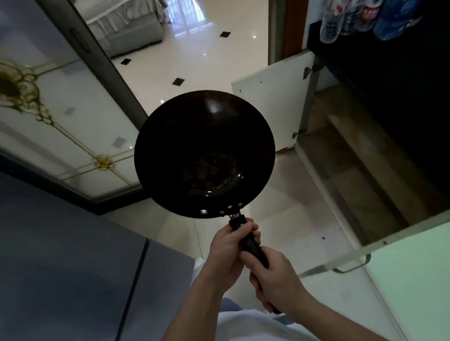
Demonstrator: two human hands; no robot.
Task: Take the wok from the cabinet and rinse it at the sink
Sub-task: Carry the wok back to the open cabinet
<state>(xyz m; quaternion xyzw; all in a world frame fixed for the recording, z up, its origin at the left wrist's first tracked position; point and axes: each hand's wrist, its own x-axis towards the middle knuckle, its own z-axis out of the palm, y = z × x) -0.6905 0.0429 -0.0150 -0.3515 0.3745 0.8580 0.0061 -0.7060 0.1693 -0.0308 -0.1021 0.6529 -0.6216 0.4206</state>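
A black round wok (203,153) hangs level in the air in front of me, bowl side up, with dark specks at its bottom. Its black handle (251,246) points back toward me. My left hand (228,247) grips the handle close to the bowl. My right hand (274,276) grips it further back, near its end. The cabinet (363,167) stands open at my right, its bare shelves showing. No sink is in view.
Two white cabinet doors (272,104) (436,264) swing out into the aisle at right. Plastic bottles (363,9) stand on the dark counter above. A glass sliding door (42,110) and a blue-grey fridge (45,284) line the left. A tiled floor leads through the doorway ahead.
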